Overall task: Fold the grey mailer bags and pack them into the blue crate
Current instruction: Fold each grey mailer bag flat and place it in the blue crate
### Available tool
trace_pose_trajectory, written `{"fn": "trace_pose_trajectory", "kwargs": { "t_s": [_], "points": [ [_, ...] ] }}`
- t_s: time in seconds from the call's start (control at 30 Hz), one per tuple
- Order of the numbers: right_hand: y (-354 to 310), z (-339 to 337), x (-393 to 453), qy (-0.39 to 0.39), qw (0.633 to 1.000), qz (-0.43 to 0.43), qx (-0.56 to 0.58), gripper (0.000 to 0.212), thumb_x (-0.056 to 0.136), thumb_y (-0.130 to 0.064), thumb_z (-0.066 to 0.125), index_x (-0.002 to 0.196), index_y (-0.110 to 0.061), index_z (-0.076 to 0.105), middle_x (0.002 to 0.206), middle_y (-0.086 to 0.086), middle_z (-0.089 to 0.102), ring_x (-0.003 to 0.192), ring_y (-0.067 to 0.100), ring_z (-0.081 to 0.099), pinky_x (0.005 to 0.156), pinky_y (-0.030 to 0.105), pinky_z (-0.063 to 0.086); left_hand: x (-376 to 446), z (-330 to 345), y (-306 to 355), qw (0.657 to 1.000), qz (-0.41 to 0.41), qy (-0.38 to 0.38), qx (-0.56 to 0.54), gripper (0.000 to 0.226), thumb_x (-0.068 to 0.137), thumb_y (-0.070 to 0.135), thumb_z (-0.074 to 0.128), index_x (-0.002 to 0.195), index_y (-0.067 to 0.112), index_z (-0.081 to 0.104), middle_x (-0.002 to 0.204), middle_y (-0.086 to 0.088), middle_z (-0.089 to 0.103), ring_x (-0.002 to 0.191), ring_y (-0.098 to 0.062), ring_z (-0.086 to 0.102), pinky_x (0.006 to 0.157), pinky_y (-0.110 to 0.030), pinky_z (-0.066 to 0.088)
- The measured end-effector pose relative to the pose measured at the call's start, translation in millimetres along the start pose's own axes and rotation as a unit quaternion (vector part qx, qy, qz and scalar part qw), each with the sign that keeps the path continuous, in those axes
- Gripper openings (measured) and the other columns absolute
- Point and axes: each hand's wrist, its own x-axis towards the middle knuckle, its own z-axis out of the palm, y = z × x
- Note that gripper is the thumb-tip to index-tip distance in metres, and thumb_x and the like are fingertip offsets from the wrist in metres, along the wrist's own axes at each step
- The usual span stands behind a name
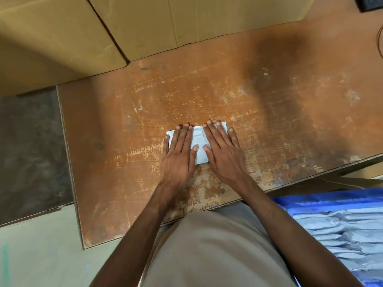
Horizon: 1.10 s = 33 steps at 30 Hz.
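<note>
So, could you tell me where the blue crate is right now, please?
In the head view the blue crate sits at the lower right, below the table's near edge beside the person's right arm, holding folded grey bags.

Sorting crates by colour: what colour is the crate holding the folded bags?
Blue crate, seen in the head view.

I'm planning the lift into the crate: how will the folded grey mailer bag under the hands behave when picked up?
The folded mailer bag is probably light and floppy: it lies thin and flat on the table. It may spring open once released, since the left hand and right hand press it flat. Its smooth film looks slippery.
</note>
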Motion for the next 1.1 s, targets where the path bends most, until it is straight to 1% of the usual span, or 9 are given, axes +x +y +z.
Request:
{"fn": "trace_pose_trajectory", "kwargs": {
  "t_s": [0.2, 0.47, 0.53, 0.6, 0.73, 0.8, 0.9, 1.0, 1.1],
  "points": [
    [-3, 0, 4, -0.002, 1.000, 0.006, -0.018, 0.060, 0.113, -0.041, 0.018, 0.166, -0.015, 0.011, 0.174, 0.001, 0.010, 0.160, 0.016, 0.005, 0.128, 0.051, 0.012, 6, 4, -4, 1.000, 0.007, -0.003, 0.017, 0.059, 0.112, 0.038, 0.026, 0.165, 0.013, 0.015, 0.172, -0.001, 0.013, 0.160, -0.015, 0.000, 0.130, -0.046, 0.003],
    [-4, -3, 1, 0.001, 1.000, -0.004, -0.003, 0.060, 0.113, -0.043, 0.013, 0.166, -0.016, 0.015, 0.174, 0.000, 0.012, 0.160, 0.015, 0.003, 0.129, 0.051, 0.012, 8, -9, -7, 0.998, 0.029, -0.059, 0.011, 0.064, 0.111, 0.048, 0.011, 0.165, 0.016, 0.000, 0.173, 0.002, -0.003, 0.158, -0.012, -0.011, 0.129, -0.046, -0.003],
    [-4, -5, -1, -0.004, 1.000, 0.002, 0.008, 0.060, 0.112, -0.045, 0.014, 0.166, -0.019, 0.013, 0.174, -0.003, 0.009, 0.160, 0.013, -0.003, 0.129, 0.049, 0.009, 9, -15, -10, 0.996, 0.051, -0.067, 0.005, 0.065, 0.111, 0.050, 0.010, 0.165, 0.015, 0.003, 0.173, 0.001, -0.003, 0.159, -0.014, -0.009, 0.129, -0.047, -0.001],
    [-9, -9, -5, -0.004, 0.999, 0.033, 0.042, 0.062, 0.111, -0.048, 0.020, 0.166, -0.020, 0.013, 0.174, -0.004, 0.008, 0.160, 0.013, -0.005, 0.130, 0.047, 0.008, 14, -20, -15, 0.994, 0.083, -0.063, -0.018, 0.063, 0.112, 0.049, 0.020, 0.165, 0.015, 0.014, 0.173, -0.001, 0.000, 0.159, -0.017, -0.005, 0.129, -0.050, -0.001],
    [-26, -19, -21, 0.023, 0.984, 0.124, 0.130, 0.068, 0.106, -0.049, 0.042, 0.163, -0.015, 0.027, 0.170, 0.005, 0.024, 0.158, 0.025, 0.015, 0.126, 0.050, 0.018, 32, -32, -21, 0.986, 0.141, -0.073, -0.041, 0.049, 0.104, 0.038, 0.053, 0.148, 0.018, 0.045, 0.170, -0.002, 0.018, 0.158, -0.024, 0.009, 0.125, -0.058, 0.007],
    [-36, -30, -31, 0.036, 0.977, 0.142, 0.155, 0.068, 0.104, -0.049, 0.050, 0.160, -0.014, 0.031, 0.167, 0.009, 0.029, 0.156, 0.028, 0.020, 0.126, 0.049, 0.020, 38, -42, -17, 0.982, 0.155, -0.094, -0.054, 0.043, 0.097, 0.033, 0.065, 0.137, 0.022, 0.054, 0.155, -0.002, 0.042, 0.150, -0.026, 0.030, 0.122, -0.056, 0.014],
    [-45, -51, -46, 0.042, 0.965, 0.185, 0.179, 0.070, 0.097, -0.031, 0.069, 0.157, -0.012, 0.037, 0.161, 0.012, 0.037, 0.151, 0.032, 0.031, 0.120, 0.043, 0.029, 42, -57, -10, 0.968, 0.186, -0.140, -0.093, 0.045, 0.091, 0.027, 0.072, 0.133, 0.025, 0.056, 0.129, -0.004, 0.064, 0.131, -0.029, 0.050, 0.117, -0.055, 0.028],
    [-48, -71, -65, 0.062, 0.955, 0.231, 0.173, 0.070, 0.086, -0.021, 0.077, 0.150, -0.018, 0.048, 0.148, 0.006, 0.051, 0.134, 0.027, 0.052, 0.109, 0.035, 0.044, 41, -71, 0, 0.950, 0.268, -0.131, -0.095, 0.046, 0.084, 0.020, 0.074, 0.126, 0.022, 0.058, 0.119, -0.006, 0.068, 0.118, -0.030, 0.057, 0.111, -0.050, 0.034],
    [-49, -91, -90, 0.056, 0.949, 0.273, 0.146, 0.043, 0.088, -0.028, 0.077, 0.129, -0.022, 0.065, 0.120, 0.002, 0.068, 0.105, 0.024, 0.066, 0.085, 0.035, 0.053, 39, -83, 23, 0.923, 0.349, -0.117, -0.115, 0.043, 0.081, 0.020, 0.078, 0.120, 0.022, 0.061, 0.109, 0.002, 0.070, 0.105, -0.024, 0.061, 0.102, -0.040, 0.032]
  ]
}}
